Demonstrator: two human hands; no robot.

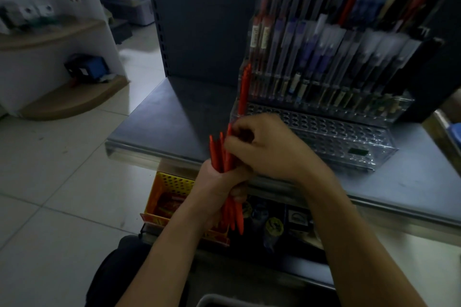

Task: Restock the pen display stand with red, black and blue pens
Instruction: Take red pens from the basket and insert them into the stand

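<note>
In the head view, the person's left hand is gripping a bunch of red pens in front of the shelf. Its fingers are wrapped tightly round the middle of the bunch. The pens are standing nearly upright in the fist, with their upper ends fanning out above it and their lower ends hanging below the shelf edge, over a yellow basket.

The right hand is reaching across from the right, and its fingers are closing on the top of one pen in the bunch. It looks like a pinch, though motion blur is hiding the exact contact.

The stand is sitting on the shelf just beyond and to the right of both hands. Its clear perforated front rows are showing many open holes. A lone pen, also red, is standing upright at the near left corner, just above the right hand. Capped pens in several colours are filling the taller tiers behind.

The coming move seems to turn on this. The picked pen is already pointing up and down, matching the holes, and the free holes lie forward and to the right of the bunch. The right hand is nearer them, so it would lift the pen clear and carry it there.
</note>
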